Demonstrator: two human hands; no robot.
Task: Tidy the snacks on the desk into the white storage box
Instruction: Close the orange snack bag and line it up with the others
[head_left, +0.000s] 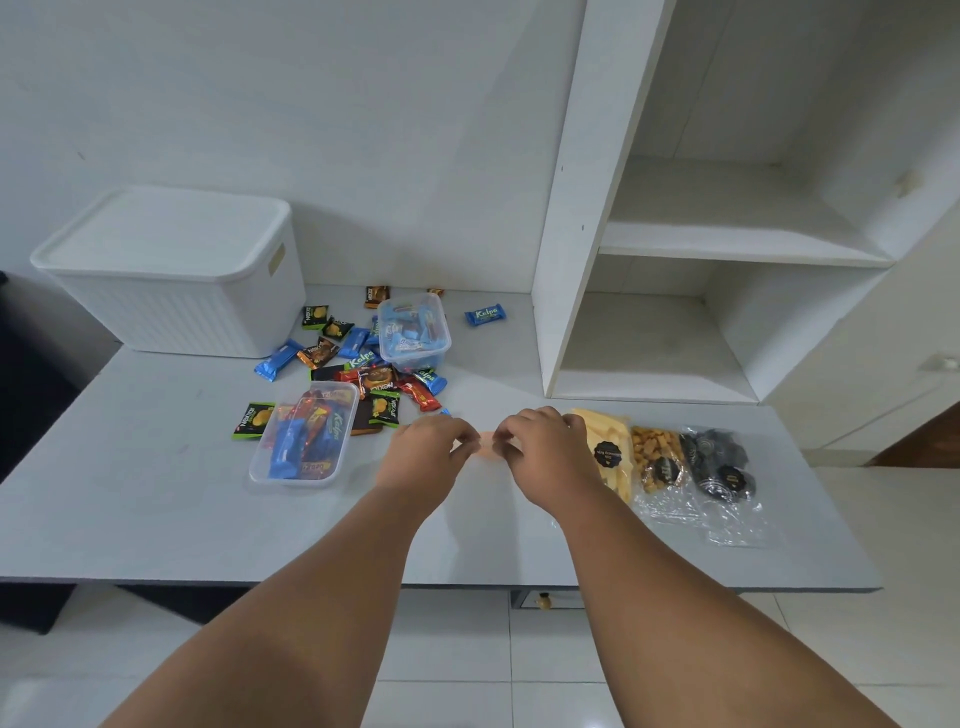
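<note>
The white storage box (176, 296) stands at the desk's back left with its lid on. Loose wrapped snacks (363, 364) lie scattered in the middle, around two clear tubs, a near tub (304, 434) and a far tub (414, 328), each holding several packets. A lone blue packet (484, 315) lies further right. My left hand (428, 457) and my right hand (543, 449) meet over the desk's middle. Both pinch the ends of a small orange piece (487, 445), mostly hidden by my fingers.
Three clear bags lie at the right: yellow sticks (608, 452), brown crunchy bits (658, 457) and dark pieces (719, 462). A white shelf unit (675, 291) rises behind them. The desk's front edge (363, 583) runs below my forearms, with a drawer knob (543, 601) under it.
</note>
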